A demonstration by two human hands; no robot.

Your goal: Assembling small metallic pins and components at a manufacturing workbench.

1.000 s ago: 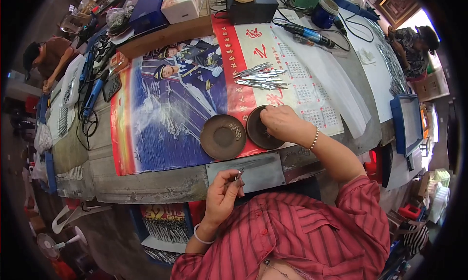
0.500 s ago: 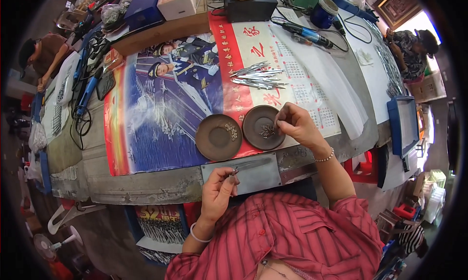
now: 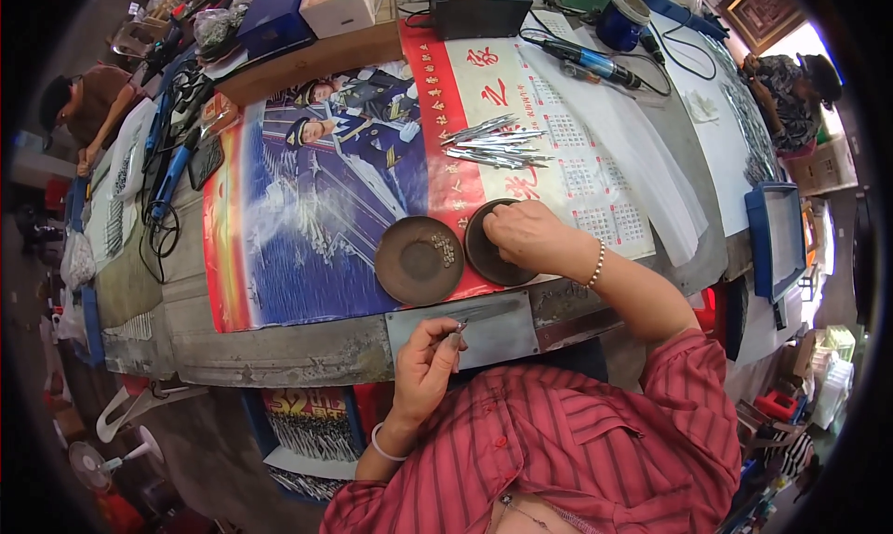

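My left hand point(image 3: 426, 365) pinches a small thin metal part point(image 3: 459, 328) over a grey metal plate point(image 3: 498, 320) at the bench's front edge. My right hand point(image 3: 532, 236) rests fingers-down in the right dark round dish point(image 3: 480, 252), covering most of it; what the fingers hold is hidden. The left dark round dish point(image 3: 419, 260) beside it holds a small cluster of tiny metal pieces point(image 3: 448, 250). A pile of thin silver metal rods point(image 3: 493, 143) lies farther back on the big poster calendar point(image 3: 307, 199) that covers the bench.
A soldering iron with a blue handle point(image 3: 581, 60), a black box point(image 3: 479, 11) and a blue cup point(image 3: 621, 20) stand at the back. Blue-handled tools and cables point(image 3: 172, 162) lie at left. A blue tray point(image 3: 779, 241) sits at right. Other people work at far left point(image 3: 79, 106) and far right point(image 3: 791, 87).
My right hand lifted off the right dish, then came back down into it. My left hand stayed at the grey plate with the small part.
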